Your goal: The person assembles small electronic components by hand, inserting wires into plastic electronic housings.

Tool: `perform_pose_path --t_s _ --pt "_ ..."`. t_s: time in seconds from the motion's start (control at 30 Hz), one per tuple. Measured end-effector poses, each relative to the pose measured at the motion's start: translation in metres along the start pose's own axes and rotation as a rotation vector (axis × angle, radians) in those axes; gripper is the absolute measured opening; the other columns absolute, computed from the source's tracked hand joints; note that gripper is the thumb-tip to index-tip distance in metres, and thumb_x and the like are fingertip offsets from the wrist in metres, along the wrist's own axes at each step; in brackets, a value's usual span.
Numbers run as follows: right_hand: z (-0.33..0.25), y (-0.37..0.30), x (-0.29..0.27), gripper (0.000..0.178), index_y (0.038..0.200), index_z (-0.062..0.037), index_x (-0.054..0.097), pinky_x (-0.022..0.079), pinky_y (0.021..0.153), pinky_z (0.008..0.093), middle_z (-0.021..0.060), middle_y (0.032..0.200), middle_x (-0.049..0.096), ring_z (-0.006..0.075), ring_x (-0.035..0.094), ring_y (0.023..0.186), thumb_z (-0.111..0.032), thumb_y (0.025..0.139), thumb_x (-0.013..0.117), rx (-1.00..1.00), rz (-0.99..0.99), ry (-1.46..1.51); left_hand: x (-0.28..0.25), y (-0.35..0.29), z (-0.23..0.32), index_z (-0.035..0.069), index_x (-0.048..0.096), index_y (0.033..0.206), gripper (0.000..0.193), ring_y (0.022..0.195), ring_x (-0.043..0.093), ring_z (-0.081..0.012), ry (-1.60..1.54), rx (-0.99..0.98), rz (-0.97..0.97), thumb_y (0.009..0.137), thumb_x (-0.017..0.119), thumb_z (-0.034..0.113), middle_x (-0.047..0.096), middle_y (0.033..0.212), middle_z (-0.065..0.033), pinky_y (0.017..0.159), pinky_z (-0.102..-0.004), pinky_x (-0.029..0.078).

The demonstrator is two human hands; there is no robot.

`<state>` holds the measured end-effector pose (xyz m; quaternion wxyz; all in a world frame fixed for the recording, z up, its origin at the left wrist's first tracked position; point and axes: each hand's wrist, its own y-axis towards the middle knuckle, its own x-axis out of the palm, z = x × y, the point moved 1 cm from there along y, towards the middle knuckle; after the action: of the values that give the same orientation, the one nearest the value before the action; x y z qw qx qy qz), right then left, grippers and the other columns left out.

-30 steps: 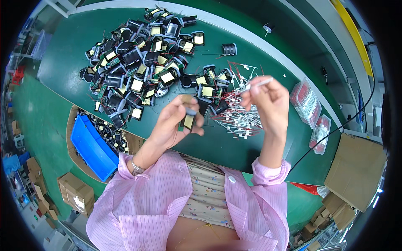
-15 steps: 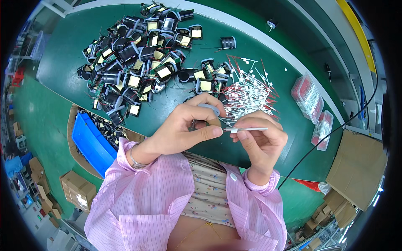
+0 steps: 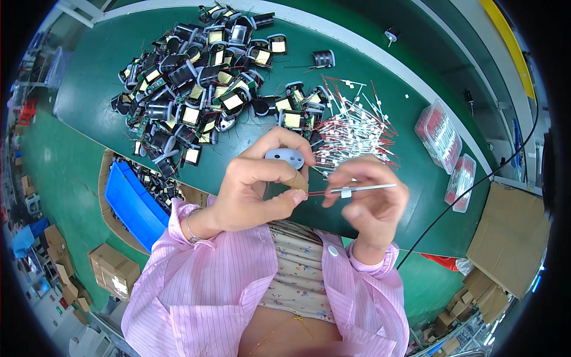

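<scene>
My left hand [image 3: 256, 178] is closed around a unit with a grey oval end cap [image 3: 286, 157] that has dark holes; the fingers hide most of its body. Its thumb and forefinger also pinch thin red wires [image 3: 315, 193]. These wires run right to a slim white stick-like part [image 3: 372, 187] with a small white tab. My right hand [image 3: 372, 199] is around this part, its thumb and fingers apart and slightly blurred. Beyond my right hand lies a heap of similar white parts with red wires [image 3: 354, 134].
A large pile of black units with grey caps and yellow pads [image 3: 190, 89] covers the table's far left. Two clear boxes of red-and-white parts [image 3: 439, 137] stand at right, near a black cable [image 3: 470, 193]. A blue bin [image 3: 134, 205] sits in a carton at lower left.
My right thumb and fingers have spread off the white part, which has shifted a little right. My left hand has turned, so the grey cap's holes and the red wires now show.
</scene>
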<state>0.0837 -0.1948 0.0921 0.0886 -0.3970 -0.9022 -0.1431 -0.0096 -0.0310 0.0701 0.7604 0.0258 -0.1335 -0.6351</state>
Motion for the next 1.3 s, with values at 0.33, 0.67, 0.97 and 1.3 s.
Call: perform_pose_path --t_s 0.33,0.67,0.97,1.3 --pt "0.002 0.002 0.0 0.016 0.084 0.0033 0.068 0.045 0.064 0.0276 0.0097 0.078 0.064 0.0163 0.058 0.07 0.009 0.069 0.072 -0.087 -0.142 -0.272 0.001 0.001 0.009 -0.001 0.069 0.08 0.01 0.081 0.059 -0.0198 0.328 0.202 0.006 0.071 0.071 0.002 0.056 0.104 -0.0158 0.069 -0.0291 0.048" --pt "-0.006 0.002 0.015 0.016 0.087 0.0076 0.062 0.051 0.076 0.0321 0.0185 0.09 0.066 0.0227 0.064 0.083 0.012 0.072 0.065 -0.056 0.068 -0.252 0.007 -0.008 0.0 -0.006 0.025 0.135 0.068 0.103 0.063 -0.0324 0.489 0.256 -0.023 0.08 0.064 -0.007 0.056 0.121 -0.0305 0.088 -0.0392 0.049" --pt "-0.02 0.005 0.019 0.019 0.087 0.0102 0.063 0.055 0.072 0.0293 0.0209 0.092 0.066 0.0246 0.068 0.084 0.015 0.069 0.066 -0.199 -0.058 -0.399 0.009 -0.008 0.001 -0.014 0.041 0.124 0.065 0.098 0.066 -0.0332 0.451 0.333 0.124 0.069 0.076 -0.004 0.063 0.112 -0.027 0.081 -0.037 0.052" --pt "-0.026 0.008 0.023 0.019 0.083 0.0075 0.064 0.055 0.063 0.0252 0.0171 0.088 0.067 0.0217 0.07 0.074 0.011 0.066 0.071 -0.226 -0.068 -0.585 0.007 -0.011 0.005 -0.007 0.025 0.134 0.074 0.103 0.064 -0.0308 0.606 0.293 -0.007 0.076 0.07 -0.006 0.058 0.119 -0.0294 0.089 -0.0364 0.049"
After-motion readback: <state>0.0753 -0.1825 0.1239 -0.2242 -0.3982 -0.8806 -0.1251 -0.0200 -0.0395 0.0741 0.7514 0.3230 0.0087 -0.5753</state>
